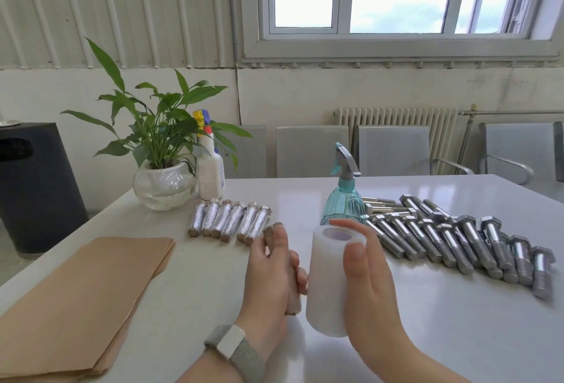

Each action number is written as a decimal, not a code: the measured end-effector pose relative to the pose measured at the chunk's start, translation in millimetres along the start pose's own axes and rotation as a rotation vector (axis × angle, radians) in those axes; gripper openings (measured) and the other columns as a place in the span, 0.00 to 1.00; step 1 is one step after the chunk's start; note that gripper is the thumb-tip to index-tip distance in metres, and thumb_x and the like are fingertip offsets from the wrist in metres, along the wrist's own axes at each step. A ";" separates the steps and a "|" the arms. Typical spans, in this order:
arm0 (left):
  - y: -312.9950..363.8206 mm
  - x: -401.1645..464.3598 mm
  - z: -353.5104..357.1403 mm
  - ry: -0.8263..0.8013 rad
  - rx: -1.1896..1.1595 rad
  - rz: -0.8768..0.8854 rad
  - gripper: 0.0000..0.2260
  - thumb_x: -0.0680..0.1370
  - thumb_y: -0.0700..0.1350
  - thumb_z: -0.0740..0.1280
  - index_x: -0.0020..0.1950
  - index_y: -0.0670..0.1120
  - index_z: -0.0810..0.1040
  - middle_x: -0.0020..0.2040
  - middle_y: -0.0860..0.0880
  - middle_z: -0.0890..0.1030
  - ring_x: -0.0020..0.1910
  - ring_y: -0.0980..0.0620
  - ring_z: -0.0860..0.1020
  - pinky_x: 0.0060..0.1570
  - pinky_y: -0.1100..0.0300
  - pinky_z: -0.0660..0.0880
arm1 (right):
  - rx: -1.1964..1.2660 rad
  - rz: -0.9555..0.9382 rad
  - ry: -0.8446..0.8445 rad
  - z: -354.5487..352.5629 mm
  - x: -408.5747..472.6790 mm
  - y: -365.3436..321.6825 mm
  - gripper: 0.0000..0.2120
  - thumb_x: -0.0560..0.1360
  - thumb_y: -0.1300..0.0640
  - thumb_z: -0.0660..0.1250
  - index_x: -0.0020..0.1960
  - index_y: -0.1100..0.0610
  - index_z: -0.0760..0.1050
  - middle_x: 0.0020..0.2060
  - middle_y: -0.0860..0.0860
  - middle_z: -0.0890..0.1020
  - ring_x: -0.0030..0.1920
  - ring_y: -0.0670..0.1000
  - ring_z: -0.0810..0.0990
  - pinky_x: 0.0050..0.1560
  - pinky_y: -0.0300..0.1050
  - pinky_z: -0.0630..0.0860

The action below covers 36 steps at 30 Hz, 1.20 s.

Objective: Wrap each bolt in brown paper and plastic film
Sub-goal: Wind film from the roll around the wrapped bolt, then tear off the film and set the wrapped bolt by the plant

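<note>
My left hand [270, 272] grips a bolt wrapped in brown paper [294, 300], held lengthwise above the table; its ends show past my fingers. Right beside it, my right hand [366, 279] holds a white roll of plastic film [328, 279] upright against the bolt. Several wrapped, shiny bolts [229, 221] lie in a row behind my left hand. A pile of bare steel bolts [451, 236] lies to the right. A stack of brown paper sheets [82, 300] lies at the near left.
A teal spray bottle [343, 196] stands just behind the film roll. A potted plant in a glass bowl [163, 184] and a white spray bottle [210, 166] stand at the back left of the white table [427, 337]. Chairs line the far side.
</note>
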<state>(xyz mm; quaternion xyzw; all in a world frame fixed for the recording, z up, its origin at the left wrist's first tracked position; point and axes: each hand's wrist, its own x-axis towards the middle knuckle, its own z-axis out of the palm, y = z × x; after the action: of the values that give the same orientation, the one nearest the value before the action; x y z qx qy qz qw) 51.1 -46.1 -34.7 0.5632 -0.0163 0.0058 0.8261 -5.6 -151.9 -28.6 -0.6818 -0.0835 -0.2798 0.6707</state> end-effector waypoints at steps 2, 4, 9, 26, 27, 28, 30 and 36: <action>1.0 5.4 -7.8 0.031 0.013 0.004 0.10 0.81 0.55 0.61 0.49 0.48 0.69 0.30 0.49 0.70 0.20 0.53 0.66 0.21 0.64 0.65 | 0.069 0.109 0.004 1.9 8.4 -1.5 0.35 0.62 0.19 0.59 0.56 0.42 0.76 0.48 0.54 0.82 0.47 0.64 0.82 0.45 0.68 0.80; 2.1 10.4 -17.8 0.047 -0.005 -0.062 0.10 0.81 0.56 0.61 0.47 0.50 0.69 0.27 0.51 0.69 0.20 0.56 0.64 0.20 0.64 0.63 | 0.144 0.215 0.021 -3.8 13.1 6.4 0.34 0.61 0.20 0.60 0.53 0.43 0.78 0.47 0.59 0.82 0.44 0.65 0.82 0.40 0.63 0.81; 3.9 21.1 -26.5 0.083 0.326 -0.113 0.13 0.81 0.56 0.61 0.49 0.46 0.67 0.28 0.52 0.68 0.19 0.55 0.62 0.20 0.67 0.60 | 0.103 0.295 0.100 -12.3 22.2 18.7 0.27 0.65 0.26 0.58 0.49 0.44 0.77 0.47 0.62 0.81 0.47 0.68 0.80 0.43 0.68 0.79; -18.6 138.1 10.9 0.203 1.963 0.283 0.14 0.81 0.50 0.57 0.66 0.50 0.65 0.60 0.43 0.70 0.57 0.44 0.74 0.41 0.56 0.66 | -0.013 0.326 0.037 -16.7 32.3 41.0 0.25 0.59 0.22 0.58 0.45 0.36 0.76 0.41 0.45 0.84 0.46 0.50 0.83 0.52 0.58 0.80; -23.1 140.2 9.9 0.230 1.952 0.279 0.14 0.81 0.49 0.57 0.66 0.51 0.65 0.60 0.43 0.69 0.57 0.45 0.74 0.41 0.56 0.65 | -0.015 0.321 0.035 -16.5 32.8 41.3 0.25 0.59 0.22 0.58 0.46 0.36 0.76 0.41 0.45 0.84 0.46 0.50 0.83 0.52 0.58 0.80; -25.8 141.9 9.9 0.241 1.945 0.290 0.14 0.80 0.49 0.57 0.66 0.52 0.66 0.60 0.43 0.68 0.57 0.45 0.73 0.41 0.56 0.65 | -0.017 0.318 0.034 -16.4 32.9 41.8 0.25 0.59 0.22 0.57 0.46 0.36 0.76 0.41 0.44 0.84 0.46 0.49 0.82 0.53 0.58 0.80; -25.6 147.8 9.6 0.204 1.948 0.357 0.16 0.79 0.48 0.57 0.67 0.54 0.66 0.61 0.44 0.66 0.58 0.45 0.71 0.45 0.56 0.66 | -0.018 0.316 0.034 -16.3 33.8 42.6 0.25 0.59 0.22 0.57 0.46 0.36 0.75 0.41 0.44 0.84 0.46 0.49 0.82 0.53 0.58 0.79; -10.8 175.8 -8.8 -0.197 1.901 0.384 0.18 0.82 0.49 0.53 0.71 0.58 0.68 0.73 0.49 0.67 0.73 0.48 0.63 0.74 0.49 0.50 | -0.032 0.301 0.037 -16.2 34.6 43.3 0.24 0.58 0.22 0.57 0.46 0.35 0.75 0.40 0.45 0.83 0.46 0.51 0.82 0.54 0.60 0.79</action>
<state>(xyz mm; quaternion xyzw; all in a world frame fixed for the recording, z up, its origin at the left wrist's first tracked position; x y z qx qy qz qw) 227.3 -43.4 -42.1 0.9807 -0.1655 0.1040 0.0069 39.9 -180.3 -49.9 -0.6922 0.0363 -0.1900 0.6953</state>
